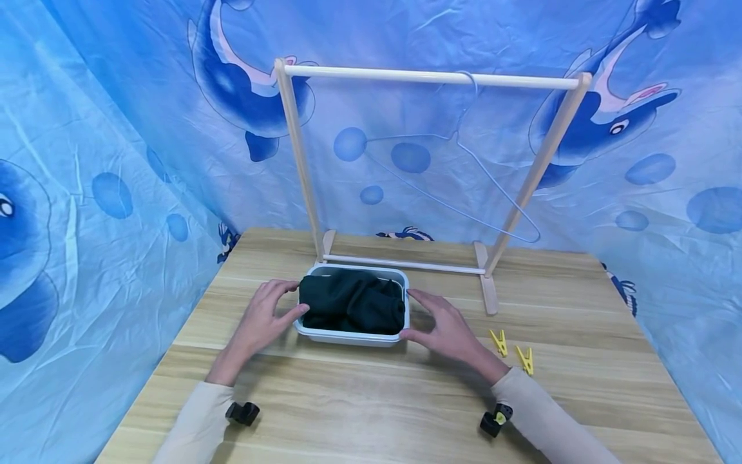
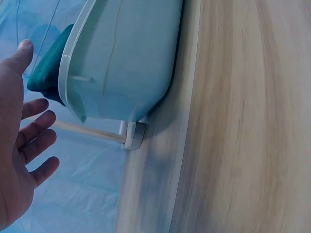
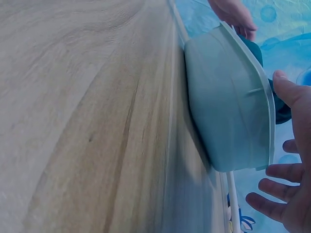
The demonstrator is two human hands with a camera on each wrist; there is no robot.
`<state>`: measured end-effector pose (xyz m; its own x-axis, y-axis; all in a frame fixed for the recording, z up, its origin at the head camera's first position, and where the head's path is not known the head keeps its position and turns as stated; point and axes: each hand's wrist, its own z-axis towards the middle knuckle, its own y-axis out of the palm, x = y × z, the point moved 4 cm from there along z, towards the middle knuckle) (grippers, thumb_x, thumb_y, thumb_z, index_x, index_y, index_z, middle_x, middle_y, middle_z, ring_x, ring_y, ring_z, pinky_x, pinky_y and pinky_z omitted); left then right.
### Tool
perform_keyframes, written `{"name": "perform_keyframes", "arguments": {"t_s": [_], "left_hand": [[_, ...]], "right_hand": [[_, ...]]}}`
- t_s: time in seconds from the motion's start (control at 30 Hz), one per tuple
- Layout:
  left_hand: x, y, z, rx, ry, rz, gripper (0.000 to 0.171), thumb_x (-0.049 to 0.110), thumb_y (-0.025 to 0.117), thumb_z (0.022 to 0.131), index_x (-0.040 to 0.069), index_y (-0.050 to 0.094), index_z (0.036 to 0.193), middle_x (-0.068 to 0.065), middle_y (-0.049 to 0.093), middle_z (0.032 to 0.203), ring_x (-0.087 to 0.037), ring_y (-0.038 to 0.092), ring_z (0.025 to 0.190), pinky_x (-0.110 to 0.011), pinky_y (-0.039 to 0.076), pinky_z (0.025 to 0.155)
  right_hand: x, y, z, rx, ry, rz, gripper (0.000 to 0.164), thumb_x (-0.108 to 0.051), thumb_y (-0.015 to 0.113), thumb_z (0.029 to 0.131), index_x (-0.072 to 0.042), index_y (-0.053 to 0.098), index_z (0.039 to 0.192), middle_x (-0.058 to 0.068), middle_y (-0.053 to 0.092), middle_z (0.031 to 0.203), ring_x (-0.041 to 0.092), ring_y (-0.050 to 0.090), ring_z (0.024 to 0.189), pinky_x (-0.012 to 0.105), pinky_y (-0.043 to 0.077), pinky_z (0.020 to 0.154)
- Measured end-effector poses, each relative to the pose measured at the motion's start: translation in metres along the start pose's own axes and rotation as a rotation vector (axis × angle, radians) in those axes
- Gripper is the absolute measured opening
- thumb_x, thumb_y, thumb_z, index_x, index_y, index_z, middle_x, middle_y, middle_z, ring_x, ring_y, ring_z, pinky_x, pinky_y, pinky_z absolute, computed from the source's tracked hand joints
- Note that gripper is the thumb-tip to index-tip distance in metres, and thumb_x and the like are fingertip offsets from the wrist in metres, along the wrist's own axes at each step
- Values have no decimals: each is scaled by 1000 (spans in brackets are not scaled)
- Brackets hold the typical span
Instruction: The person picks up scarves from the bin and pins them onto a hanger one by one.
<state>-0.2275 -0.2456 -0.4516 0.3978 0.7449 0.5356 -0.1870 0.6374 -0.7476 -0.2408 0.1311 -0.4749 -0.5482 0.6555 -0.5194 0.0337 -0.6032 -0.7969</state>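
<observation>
A light grey-blue plastic basin [image 1: 348,338] stands on the table and holds a folded dark green cloth [image 1: 353,299], which bulges above the rim in both wrist views. At the basin's left end is my left hand [image 1: 266,316], its fingers spread and gently bent. The left wrist view shows a gap between that hand [image 2: 19,126] and the basin wall [image 2: 131,58]. My right hand [image 1: 443,325] is at the right end, thumb and fingers apart. In the right wrist view its thumb [image 3: 286,90] is close to the rim; whether it touches I cannot tell.
Behind the basin stands a wooden rack [image 1: 406,75] with a light blue wire hanger [image 1: 452,135] on its top bar. Two yellow clothespins [image 1: 499,343] lie beside my right forearm. A blue printed curtain [image 1: 87,258] surrounds the wooden table [image 1: 348,406].
</observation>
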Motion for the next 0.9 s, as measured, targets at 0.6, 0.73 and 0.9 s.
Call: {"name": "perform_keyframes", "arguments": {"t_s": [0.6,0.73,0.9], "left_hand": [[4,9,10,-69,-116,-111,53,45,67,98,5,64,133,-14,60,134,-31,49,123,-57,42,102],[6,10,12,-92,-122,-101,55,47,68,97,4,64,133,-14,59,134,-31,49,125,-58,42,102],[10,12,14,-123,-150,-92,65,52,69,95,2,62,135,-16,58,136,-34,48,127,-58,43,103]], "right_hand": [[3,6,2,-25,15,27,85,-63,75,84,-21,49,153,2,52,153,30,49,140,56,43,109],[3,6,2,-27,16,32,85,-63,75,84,-21,49,153,2,52,153,30,49,140,56,44,108],[2,6,3,-35,20,45,86,-64,75,83,-21,49,153,2,52,153,30,50,139,57,44,108]]}}
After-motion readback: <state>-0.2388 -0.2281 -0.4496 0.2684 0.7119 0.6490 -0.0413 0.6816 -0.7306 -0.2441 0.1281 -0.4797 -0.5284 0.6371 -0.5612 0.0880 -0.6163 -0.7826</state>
